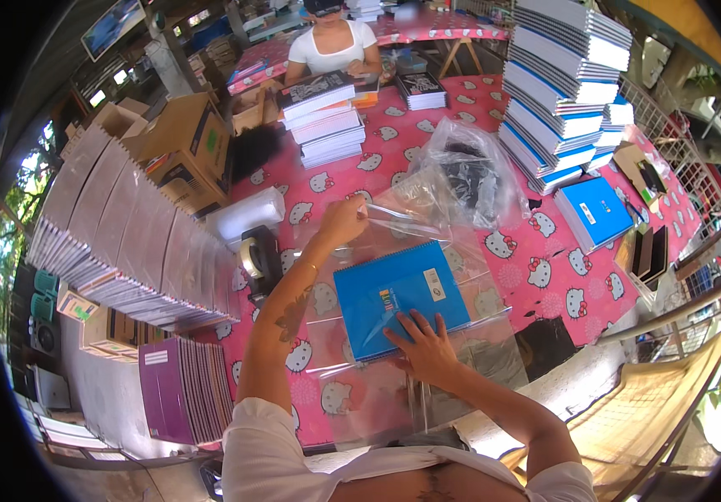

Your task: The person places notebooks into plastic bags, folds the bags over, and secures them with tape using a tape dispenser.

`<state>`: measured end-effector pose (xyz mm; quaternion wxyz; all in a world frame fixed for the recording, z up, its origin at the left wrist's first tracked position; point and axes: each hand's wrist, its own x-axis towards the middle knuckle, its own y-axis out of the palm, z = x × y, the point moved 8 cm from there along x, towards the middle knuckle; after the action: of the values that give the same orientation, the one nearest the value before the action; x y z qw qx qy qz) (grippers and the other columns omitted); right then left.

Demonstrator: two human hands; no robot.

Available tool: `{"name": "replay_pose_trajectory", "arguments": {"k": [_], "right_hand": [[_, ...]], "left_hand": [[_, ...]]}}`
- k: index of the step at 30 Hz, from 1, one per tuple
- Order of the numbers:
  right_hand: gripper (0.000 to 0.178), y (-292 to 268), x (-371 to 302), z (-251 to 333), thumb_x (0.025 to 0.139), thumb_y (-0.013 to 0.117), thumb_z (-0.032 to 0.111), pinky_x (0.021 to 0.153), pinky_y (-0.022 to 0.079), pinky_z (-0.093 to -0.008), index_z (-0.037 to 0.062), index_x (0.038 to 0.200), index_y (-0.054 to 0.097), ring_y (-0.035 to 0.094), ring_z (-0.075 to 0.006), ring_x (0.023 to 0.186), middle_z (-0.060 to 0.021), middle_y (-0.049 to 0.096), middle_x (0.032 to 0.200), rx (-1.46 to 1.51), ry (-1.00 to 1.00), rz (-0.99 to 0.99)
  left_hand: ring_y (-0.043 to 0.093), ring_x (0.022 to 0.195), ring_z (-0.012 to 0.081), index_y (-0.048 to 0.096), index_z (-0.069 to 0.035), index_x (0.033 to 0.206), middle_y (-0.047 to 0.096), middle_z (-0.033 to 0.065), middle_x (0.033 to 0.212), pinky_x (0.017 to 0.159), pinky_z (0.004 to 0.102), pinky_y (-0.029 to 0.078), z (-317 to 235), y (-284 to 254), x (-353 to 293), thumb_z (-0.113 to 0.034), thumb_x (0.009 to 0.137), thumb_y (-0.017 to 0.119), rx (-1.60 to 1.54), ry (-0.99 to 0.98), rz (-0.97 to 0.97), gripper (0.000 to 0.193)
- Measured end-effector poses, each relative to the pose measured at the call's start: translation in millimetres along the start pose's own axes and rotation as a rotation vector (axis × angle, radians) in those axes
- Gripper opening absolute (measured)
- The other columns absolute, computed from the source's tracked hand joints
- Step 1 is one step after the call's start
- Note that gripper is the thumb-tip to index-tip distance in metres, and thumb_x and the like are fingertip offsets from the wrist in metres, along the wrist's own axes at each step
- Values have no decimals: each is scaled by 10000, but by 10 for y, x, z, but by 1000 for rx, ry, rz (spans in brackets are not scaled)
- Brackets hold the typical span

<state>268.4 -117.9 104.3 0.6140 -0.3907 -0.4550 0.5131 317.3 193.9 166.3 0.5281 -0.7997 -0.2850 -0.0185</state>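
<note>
A blue spiral-bound notebook (377, 289) lies slightly turned on a clear plastic sheet (340, 389) spread over the table. My right hand (427, 345) rests on the notebook's lower right part with its fingers spread. Beyond the notebook's upper left corner, my left hand (345, 222) is closed in a pinch on the edge of the clear plastic, which stretches from it toward the right. A crumpled clear plastic bag (473, 180) with something dark under or in it lies just past the notebook. To the left of my left forearm stands a tape dispenser (256, 261).
Tall notebook stacks (557, 100) rise at the right back; a blue notebook pile (592, 213) sits nearer. Wrapped notebooks (135, 243) and purple notebooks (181, 389) line the left, beside a cardboard box (185, 155). Across the pink table (394, 130), a person (335, 50) sits behind more notebooks (323, 121).
</note>
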Motion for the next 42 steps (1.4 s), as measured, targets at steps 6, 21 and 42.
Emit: {"name": "replay_pose_trajectory", "arguments": {"k": [6, 21, 42], "right_hand": [[677, 69, -8, -40, 852, 676, 510, 1053, 259, -748, 233, 1441, 491, 324, -390, 1423, -147, 362, 1536, 2, -8, 25], [630, 287, 67, -285, 892, 626, 411, 973, 98, -869, 147, 1450, 498, 247, -422, 1476, -187, 384, 1540, 50, -53, 100], [750, -551, 458, -1629, 695, 822, 301, 990, 437, -460, 83, 1341, 512, 513, -312, 1232, -156, 540, 1297, 428, -54, -382]], "left_hand": [[679, 790, 350, 646, -80, 1028, 685, 140, 782, 848, 428, 528, -991, 48, -554, -179, 842, 670, 493, 123, 89, 212], [677, 984, 339, 670, -5, 1008, 693, 184, 1028, 757, 423, 576, -1487, 927, -1679, -72, 854, 592, 60, -237, -124, 185], [601, 1202, 375, 628, 47, 1175, 636, 245, 1245, 1048, 440, 480, -1502, 1085, -1887, -25, 885, 560, 309, -150, -186, 307]]}}
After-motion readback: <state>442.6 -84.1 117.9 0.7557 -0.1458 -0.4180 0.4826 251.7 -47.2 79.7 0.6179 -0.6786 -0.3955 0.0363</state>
